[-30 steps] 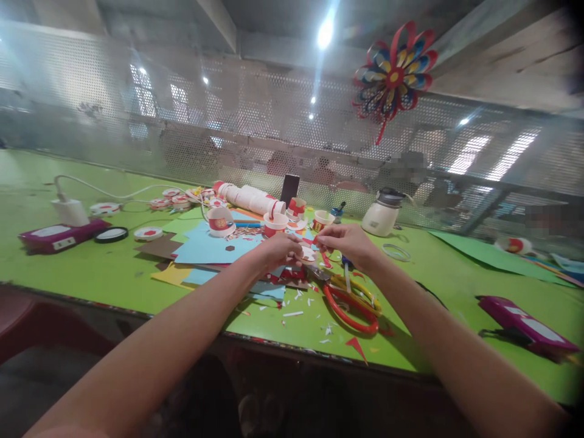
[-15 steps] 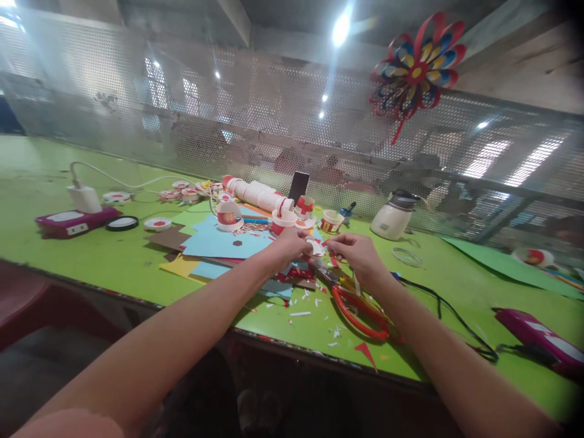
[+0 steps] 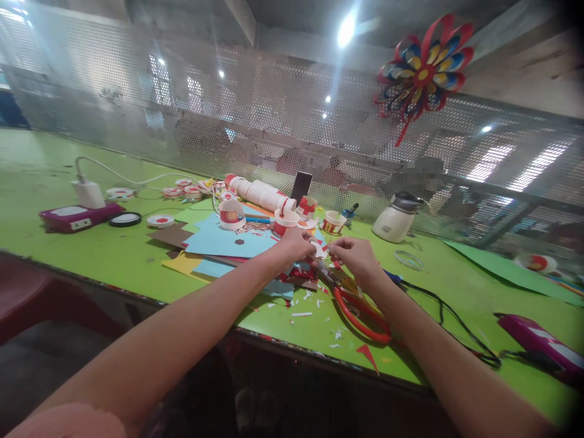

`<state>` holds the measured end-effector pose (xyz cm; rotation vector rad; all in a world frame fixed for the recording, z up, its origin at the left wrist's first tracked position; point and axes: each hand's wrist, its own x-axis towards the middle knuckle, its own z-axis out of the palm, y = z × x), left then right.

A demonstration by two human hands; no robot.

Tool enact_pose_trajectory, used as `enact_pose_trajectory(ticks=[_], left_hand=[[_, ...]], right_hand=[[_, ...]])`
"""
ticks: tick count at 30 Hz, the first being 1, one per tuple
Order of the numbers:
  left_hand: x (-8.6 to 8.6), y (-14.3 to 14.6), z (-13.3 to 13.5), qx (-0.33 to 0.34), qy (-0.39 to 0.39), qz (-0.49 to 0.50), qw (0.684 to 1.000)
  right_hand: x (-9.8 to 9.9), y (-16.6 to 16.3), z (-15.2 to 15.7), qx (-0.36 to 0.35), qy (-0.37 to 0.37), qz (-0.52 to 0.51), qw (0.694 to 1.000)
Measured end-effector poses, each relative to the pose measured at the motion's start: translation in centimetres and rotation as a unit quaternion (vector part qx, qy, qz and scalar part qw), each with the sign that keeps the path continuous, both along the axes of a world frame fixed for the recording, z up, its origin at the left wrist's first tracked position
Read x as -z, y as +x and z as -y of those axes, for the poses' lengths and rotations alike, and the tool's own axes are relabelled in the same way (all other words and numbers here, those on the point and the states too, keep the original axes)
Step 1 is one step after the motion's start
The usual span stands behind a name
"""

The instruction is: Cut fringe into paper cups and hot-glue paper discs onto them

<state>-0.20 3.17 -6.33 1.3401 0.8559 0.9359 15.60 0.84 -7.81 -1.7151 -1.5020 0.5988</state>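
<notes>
Both my hands meet over the green table (image 3: 114, 261). My left hand (image 3: 295, 243) is closed round a small white and red paper piece (image 3: 316, 247). My right hand (image 3: 354, 255) pinches the same piece from the right with fingers pressed together. Just below them lie red-handled scissors (image 3: 360, 313) and a stack of coloured paper sheets (image 3: 219, 243). Paper scraps (image 3: 314, 304) are scattered near the table's front edge.
Paper cups (image 3: 286, 220) and a lying stack of cups (image 3: 260, 193) stand behind the sheets. A white glue pot (image 3: 393, 220), a charger with cable (image 3: 87, 193), a pink box (image 3: 73, 217) and a black cable (image 3: 447, 316) lie around. A paper flower (image 3: 422, 73) hangs on the mesh wall.
The view has shifted slightly; my hands stay together on the small paper piece, with my right fingers working at its edge.
</notes>
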Motion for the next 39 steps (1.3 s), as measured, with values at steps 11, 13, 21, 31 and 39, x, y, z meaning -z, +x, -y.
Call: enact_pose_trajectory(ticks=[11,13,21,31,39], left_hand=[[0.0,0.1,0.0,0.003,0.015,-0.013,1.000],[0.1,0.2,0.0,0.000,0.021,-0.019,1.000],[0.3,0.2,-0.2,-0.001,0.036,-0.038,0.999],[0.5,0.0,-0.6,0.007,0.054,-0.043,0.998],[0.2,0.0,-0.3,0.008,0.056,-0.028,0.998]], right_hand=[[0.1,-0.2,0.3,0.018,0.008,0.052,0.998],[0.0,-0.4,0.5,0.022,0.009,0.057,0.998],[-0.2,-0.7,0.8,0.031,0.003,0.045,0.999],[-0.7,-0.4,0.8,0.046,0.003,-0.050,0.998],[-1.6,0.4,1.3,0.057,0.019,-0.102,0.993]])
